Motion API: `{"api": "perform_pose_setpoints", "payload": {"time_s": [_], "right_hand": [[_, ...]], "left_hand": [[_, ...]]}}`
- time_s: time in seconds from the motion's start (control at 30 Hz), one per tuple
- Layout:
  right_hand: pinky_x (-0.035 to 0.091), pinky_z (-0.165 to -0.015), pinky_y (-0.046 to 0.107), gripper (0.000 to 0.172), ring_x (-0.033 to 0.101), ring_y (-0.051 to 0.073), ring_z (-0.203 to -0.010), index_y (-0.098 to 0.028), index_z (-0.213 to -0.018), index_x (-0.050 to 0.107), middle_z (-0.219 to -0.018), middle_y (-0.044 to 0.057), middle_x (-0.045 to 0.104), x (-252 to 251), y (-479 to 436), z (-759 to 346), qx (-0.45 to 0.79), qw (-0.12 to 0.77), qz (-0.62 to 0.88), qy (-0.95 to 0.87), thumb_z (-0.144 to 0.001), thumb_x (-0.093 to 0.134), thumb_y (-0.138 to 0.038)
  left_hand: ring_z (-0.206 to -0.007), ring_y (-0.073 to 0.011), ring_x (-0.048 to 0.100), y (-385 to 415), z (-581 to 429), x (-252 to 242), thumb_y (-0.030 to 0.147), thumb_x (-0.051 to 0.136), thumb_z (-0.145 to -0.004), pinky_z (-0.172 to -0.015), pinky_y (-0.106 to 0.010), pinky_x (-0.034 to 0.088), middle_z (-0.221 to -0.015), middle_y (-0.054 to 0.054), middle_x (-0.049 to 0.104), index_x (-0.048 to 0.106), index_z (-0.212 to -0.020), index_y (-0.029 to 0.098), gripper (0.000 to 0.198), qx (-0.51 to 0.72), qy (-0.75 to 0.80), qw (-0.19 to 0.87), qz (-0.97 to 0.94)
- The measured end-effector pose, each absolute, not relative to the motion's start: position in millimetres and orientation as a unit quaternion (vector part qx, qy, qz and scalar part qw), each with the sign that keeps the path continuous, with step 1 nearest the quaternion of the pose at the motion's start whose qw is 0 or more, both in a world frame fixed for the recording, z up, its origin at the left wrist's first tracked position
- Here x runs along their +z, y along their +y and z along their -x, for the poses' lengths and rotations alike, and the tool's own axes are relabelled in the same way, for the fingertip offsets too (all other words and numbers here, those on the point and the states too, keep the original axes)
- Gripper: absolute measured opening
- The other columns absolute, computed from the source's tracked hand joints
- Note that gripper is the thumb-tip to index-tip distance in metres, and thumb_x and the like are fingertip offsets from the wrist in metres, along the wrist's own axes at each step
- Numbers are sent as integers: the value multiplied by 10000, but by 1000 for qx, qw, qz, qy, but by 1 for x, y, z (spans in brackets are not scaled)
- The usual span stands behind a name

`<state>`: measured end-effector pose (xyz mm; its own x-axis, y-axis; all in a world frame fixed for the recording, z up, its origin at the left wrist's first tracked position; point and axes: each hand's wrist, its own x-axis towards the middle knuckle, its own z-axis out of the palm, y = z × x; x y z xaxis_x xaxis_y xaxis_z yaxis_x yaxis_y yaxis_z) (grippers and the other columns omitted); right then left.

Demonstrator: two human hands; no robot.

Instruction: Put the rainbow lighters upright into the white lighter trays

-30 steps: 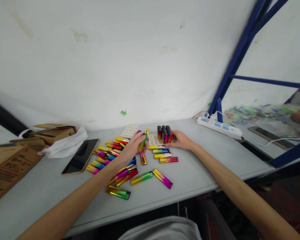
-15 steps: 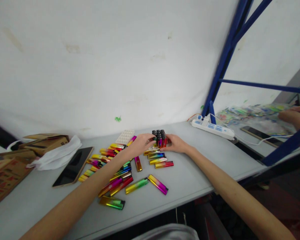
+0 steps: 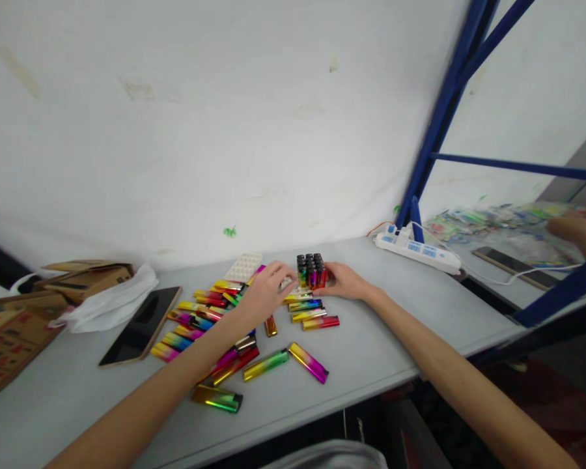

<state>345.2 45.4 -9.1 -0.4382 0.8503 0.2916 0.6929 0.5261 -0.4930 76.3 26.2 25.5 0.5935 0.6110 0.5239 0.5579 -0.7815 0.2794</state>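
A block of upright lighters with black tops stands at the back of the table. My right hand is against its right side, thumb and fingers around the near and far edges. Just left of the block is my left hand, its fingers loosely bent and apart, with nothing visible in them. Beneath and around that hand lies a loose pile of shiny multicoloured lighters, partly hidden by my forearm. Several more lighters lie in a row in front of the block. A yellow-purple lighter rests nearer the edge.
Behind the pile sits a pale tray with cells. To the left are a dark tablet, a white cloth-like item and cardboard boxes. A power strip and blue frame stand right; another person's hand is beyond.
My left hand has come away from the block of lighters and shifted left over the loose pile. My right hand has stayed at the block.
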Motion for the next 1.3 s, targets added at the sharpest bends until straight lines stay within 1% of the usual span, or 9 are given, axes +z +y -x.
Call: {"api": "perform_pose_setpoints", "payload": {"time_s": [0.2, 0.5, 0.6, 0.7, 0.8, 0.9, 0.97, 1.13, 1.3], "right_hand": [[381, -638, 287, 613, 537, 179, -708, -140, -1070, 677, -863, 53, 676, -11, 46, -346, 148, 263, 462, -834, -749, 806, -646], [373, -639, 292, 634, 532, 185, -709, -142, -1044, 669, -839, 48, 655, -13, 48, -347, 136, 255, 470, -834, -737, 794, -683], [378, -639, 290, 626, 531, 182, -710, -141, -1056, 666, -839, 43, 648, -13, 48, -348, 144, 257, 464, -836, -742, 796, -667], [382, -634, 285, 609, 533, 175, -703, -152, -1058, 665, -834, 32, 651, -12, 47, -347, 156, 260, 457, -836, -743, 802, -655], [383, -626, 283, 604, 535, 171, -690, -159, -1053, 672, -821, 25, 650, -10, 45, -347, 164, 262, 465, -830, -737, 806, -657], [386, -625, 286, 608, 535, 174, -689, -153, -1030, 674, -817, 31, 649, -9, 44, -346, 160, 261, 475, -825, -727, 812, -661], [386, -624, 287, 609, 534, 176, -687, -151, -1019, 669, -812, 33, 649, -9, 44, -346, 158, 259, 475, -826, -728, 808, -668], [380, -633, 298, 620, 531, 186, -701, -147, -1011, 658, -826, 47, 646, -10, 44, -347, 143, 251, 475, -831, -746, 779, -694], [378, -628, 297, 618, 517, 180, -694, -153, -999, 643, -821, 40, 636, -10, 45, -348, 147, 244, 476, -832, -747, 767, -704]], "left_hand": [[-1023, -232, 669, 4, -84, 18, 261, 595, -1010, -946, -364, 539, -1064, -89, 720, 739, -1073, 174, 180, 159, 264, 25, -951], [-1039, -246, 683, -8, -88, 14, 249, 539, -1025, -960, -382, 545, -1101, -108, 729, 714, -1151, 179, 227, 118, 300, 18, -947], [-1036, -245, 682, -13, -84, 22, 225, 515, -1004, -947, -388, 537, -1104, -103, 723, 679, -1103, 185, 195, 200, 328, 85, -919], [-722, -181, 658, -17, -77, 30, 276, 527, -971, -696, -313, 533, -891, -41, 717, 587, -1041, 204, 116, 277, 379, 242, -849], [-471, -98, 458, -19, -71, 31, 303, 527, -909, -478, -214, 364, -728, 28, 659, 448, -952, 235, 112, 316, 386, 462, -734], [-438, -74, 343, -20, -69, 27, 273, 515, -792, -448, -177, 250, -658, 51, 621, 335, -888, 252, 205, 346, 378, 613, -602], [-429, -74, 296, -22, -69, 26, 267, 511, -736, -450, -169, 223, -564, 96, 506, 302, -873, 257, 250, 342, 375, 671, -540], [-426, -61, 202, -27, -71, 27, 416, 622, -807, -431, -164, 198, -562, 133, 302, 376, -883, 252, 306, 334, 398, 703, -485], [-431, -64, 197, -30, -70, 25, 704, 594, -834, -421, -206, 159, -517, 105, 252, 391, -659, 225, 549, 335, 457, 592, -573]]}}
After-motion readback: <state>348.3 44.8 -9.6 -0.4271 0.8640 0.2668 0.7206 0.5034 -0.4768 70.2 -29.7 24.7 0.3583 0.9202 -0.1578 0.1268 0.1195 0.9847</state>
